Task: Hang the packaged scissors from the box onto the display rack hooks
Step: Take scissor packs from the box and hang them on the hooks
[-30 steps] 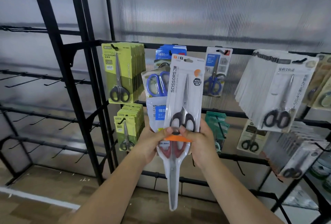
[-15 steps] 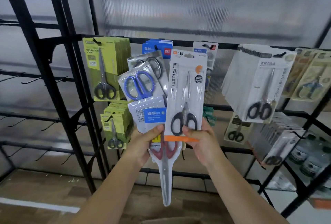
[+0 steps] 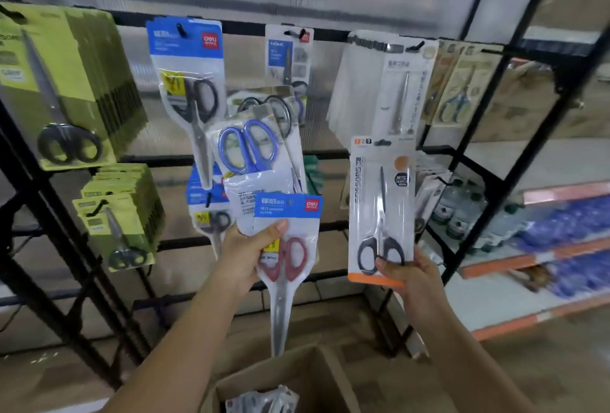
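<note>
My left hand (image 3: 246,255) grips a fan of scissor packs: a red-handled pair (image 3: 286,260) with a blue header in front, a blue-handled pair (image 3: 247,145) and a grey-handled pair behind it. My right hand (image 3: 412,275) pinches the orange bottom edge of a white pack with black-handled scissors (image 3: 381,211) and holds it upright, apart from the fan and below a stack of white packs (image 3: 383,82) on a rack hook. The open cardboard box (image 3: 317,376) lies below my arms with more packs inside.
The black wire rack (image 3: 475,115) holds green packs (image 3: 66,82) at left, a blue-header pack (image 3: 186,82) and a small pack (image 3: 288,55) on hooks in the middle, and beige packs at right. Shelves with bottles (image 3: 462,204) stand to the right.
My right hand has drawn the white pack away from the fan to the right. The view has swung right and closer to the rack, and the box now shows below.
</note>
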A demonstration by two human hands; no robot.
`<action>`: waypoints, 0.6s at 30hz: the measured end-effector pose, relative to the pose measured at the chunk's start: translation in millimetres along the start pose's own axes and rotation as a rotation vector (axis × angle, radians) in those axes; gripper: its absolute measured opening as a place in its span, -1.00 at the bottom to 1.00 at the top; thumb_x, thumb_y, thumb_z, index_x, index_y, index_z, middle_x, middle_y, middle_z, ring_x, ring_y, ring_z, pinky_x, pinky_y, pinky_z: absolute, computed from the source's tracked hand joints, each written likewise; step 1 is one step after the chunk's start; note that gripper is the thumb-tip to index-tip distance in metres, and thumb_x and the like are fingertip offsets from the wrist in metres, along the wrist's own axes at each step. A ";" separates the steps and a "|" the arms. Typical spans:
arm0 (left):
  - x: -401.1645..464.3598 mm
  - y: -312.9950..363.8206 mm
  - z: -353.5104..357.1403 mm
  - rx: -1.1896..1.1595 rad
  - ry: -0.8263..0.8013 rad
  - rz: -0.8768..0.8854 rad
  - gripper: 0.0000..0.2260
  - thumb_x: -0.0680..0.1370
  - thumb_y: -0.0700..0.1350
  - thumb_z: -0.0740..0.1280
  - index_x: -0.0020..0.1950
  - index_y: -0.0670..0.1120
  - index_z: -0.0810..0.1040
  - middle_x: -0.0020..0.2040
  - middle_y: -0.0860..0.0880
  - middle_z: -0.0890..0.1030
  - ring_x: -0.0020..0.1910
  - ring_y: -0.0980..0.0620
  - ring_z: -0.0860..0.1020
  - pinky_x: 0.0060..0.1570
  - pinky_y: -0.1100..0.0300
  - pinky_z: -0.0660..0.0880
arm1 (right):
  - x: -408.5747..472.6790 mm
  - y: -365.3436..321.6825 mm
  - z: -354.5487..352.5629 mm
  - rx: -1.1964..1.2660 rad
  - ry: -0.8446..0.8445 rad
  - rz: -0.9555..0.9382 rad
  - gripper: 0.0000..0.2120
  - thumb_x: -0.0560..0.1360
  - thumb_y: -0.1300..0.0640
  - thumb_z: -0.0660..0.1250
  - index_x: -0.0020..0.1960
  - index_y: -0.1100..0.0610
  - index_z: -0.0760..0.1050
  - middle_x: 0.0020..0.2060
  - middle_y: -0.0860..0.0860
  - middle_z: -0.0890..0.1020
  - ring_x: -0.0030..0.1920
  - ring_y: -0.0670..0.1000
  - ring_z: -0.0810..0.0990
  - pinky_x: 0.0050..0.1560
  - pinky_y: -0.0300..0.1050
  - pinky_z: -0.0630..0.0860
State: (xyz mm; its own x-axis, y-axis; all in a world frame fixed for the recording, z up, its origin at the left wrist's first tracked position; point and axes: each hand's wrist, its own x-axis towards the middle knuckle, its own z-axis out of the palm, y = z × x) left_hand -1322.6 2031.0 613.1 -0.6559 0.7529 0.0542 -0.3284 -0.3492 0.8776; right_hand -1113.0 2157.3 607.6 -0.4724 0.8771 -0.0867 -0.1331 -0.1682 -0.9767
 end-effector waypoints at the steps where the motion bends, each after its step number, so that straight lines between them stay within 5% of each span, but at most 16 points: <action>1: 0.1 -3.5 4.9 0.000 0.003 -0.017 -0.68 0.30 -0.25 0.44 0.04 -0.11 0.58 -0.08 -0.07 0.70 -0.12 -0.04 0.68 -0.27 0.15 0.60 | -2.4 -1.6 -9.2 0.009 0.014 -0.010 -0.65 0.33 0.47 0.34 0.00 0.14 0.62 -0.15 0.13 0.70 -0.14 0.14 0.68 -0.18 0.04 0.62; 4: 3.7 -9.4 18.4 -0.008 -0.003 -0.035 -0.76 0.30 -0.26 0.43 -0.06 -0.06 0.64 -0.13 -0.06 0.71 -0.16 -0.02 0.69 -0.32 0.17 0.59 | -2.4 -5.4 -36.8 0.073 0.064 0.005 -0.65 0.35 0.48 0.32 -0.01 0.12 0.62 -0.19 0.10 0.71 -0.22 0.10 0.69 -0.35 -0.13 0.58; 7: 11.4 -15.3 33.2 0.020 -0.009 -0.004 -0.82 0.32 -0.27 0.42 -0.21 0.00 0.70 -0.18 -0.02 0.71 -0.22 0.03 0.69 -0.35 0.22 0.58 | 8.5 -4.2 -69.0 0.080 0.145 0.037 -0.68 0.39 0.46 0.31 0.10 0.24 0.52 -0.19 0.14 0.68 -0.24 0.12 0.68 -0.33 -0.09 0.57; 13: 29.1 -38.1 68.0 0.056 0.100 0.068 -0.81 0.39 -0.30 0.39 -0.11 -0.04 0.65 -0.17 0.01 0.71 -0.21 0.06 0.68 -0.32 0.21 0.59 | 47.3 5.3 -133.3 0.122 0.245 0.103 -0.63 0.38 0.42 0.33 0.19 0.31 0.47 -0.08 0.24 0.63 -0.21 0.16 0.63 -0.26 -0.04 0.53; 18: 41.3 -60.0 102.2 0.044 0.126 0.136 -0.78 0.47 -0.32 0.33 -0.11 0.00 0.64 -0.18 0.06 0.71 -0.22 0.09 0.68 -0.32 0.22 0.60 | 79.0 10.4 -185.0 0.209 0.197 0.219 -0.79 0.53 0.10 0.30 0.01 0.25 0.55 -0.29 0.14 0.69 -0.35 0.08 0.67 -0.46 -0.12 0.58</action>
State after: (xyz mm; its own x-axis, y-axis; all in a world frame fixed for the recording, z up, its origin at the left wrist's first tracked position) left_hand -1260.5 2140.0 611.4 -0.7733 0.6233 0.1162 -0.2021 -0.4161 0.8866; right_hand -990.5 2308.1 554.2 -0.3351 0.8767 -0.3452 -0.2324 -0.4320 -0.8714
